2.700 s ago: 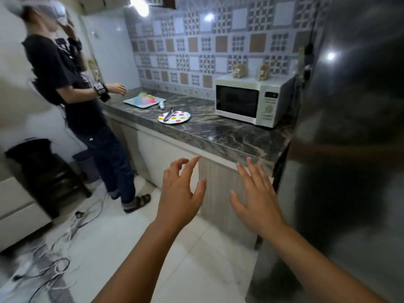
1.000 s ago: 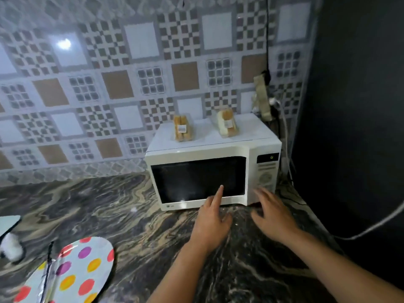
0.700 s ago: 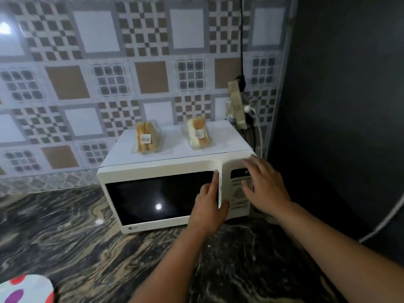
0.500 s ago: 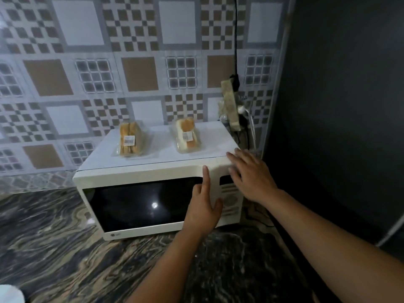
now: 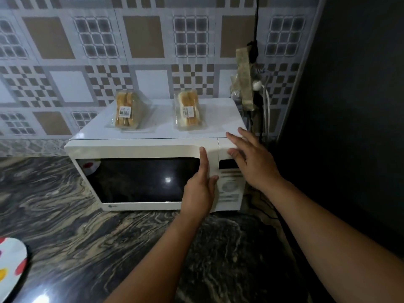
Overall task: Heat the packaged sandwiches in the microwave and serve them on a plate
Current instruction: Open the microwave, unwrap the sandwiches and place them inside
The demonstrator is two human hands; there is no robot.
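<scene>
Two packaged sandwiches (image 5: pixel 127 112) (image 5: pixel 189 111) sat atop one white microwave (image 5: pixel 153 171), its door shut. The left hand (image 5: pixel 200 189), flat and empty, pressed the door's edge; the right hand (image 5: pixel 251 158), open, steadied the corner, a brace likely useful when pulling. One spotted plate (image 5: pixel 11 265) waited on the tabletop (image 5: pixel 87 248).

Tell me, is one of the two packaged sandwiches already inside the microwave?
No, both packaged sandwiches lie on top of the microwave, whose door is shut.
</scene>
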